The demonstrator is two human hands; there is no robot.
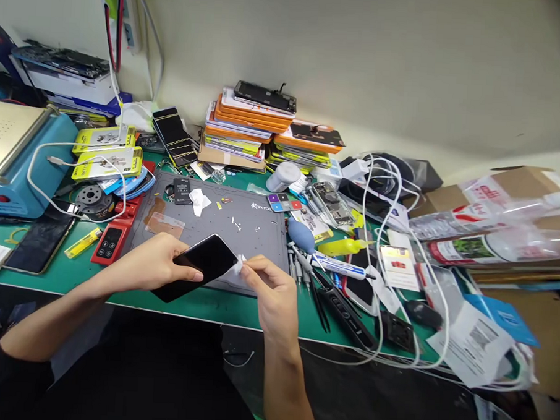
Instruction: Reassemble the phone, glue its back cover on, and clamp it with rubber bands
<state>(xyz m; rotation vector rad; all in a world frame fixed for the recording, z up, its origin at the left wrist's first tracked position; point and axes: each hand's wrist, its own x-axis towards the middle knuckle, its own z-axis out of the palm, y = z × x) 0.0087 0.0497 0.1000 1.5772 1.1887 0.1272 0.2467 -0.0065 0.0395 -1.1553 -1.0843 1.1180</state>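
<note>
The phone (213,256) is held up, tilted, over the front edge of a gray mat (265,234) — its dark glass faces up. The left hand (169,264) grips it by the near left side, thumb lying across the glass. At the opposite corner, the right hand (274,290) pinches a white wipe (236,267) between thumb and fingers, against the phone's edge.

Beyond, on the mat, lie a black battery (182,191), a crumpled white scrap (199,201) and small metal bits. Left of the mat sits a red device (108,244) with a dark button panel; right of it, a blue blower (301,234) and a yellow bottle (343,247) — all on the green counter (241,310). Toward the wall stand a white jar (284,177) and a stack of orange-edged boxes (251,113).
</note>
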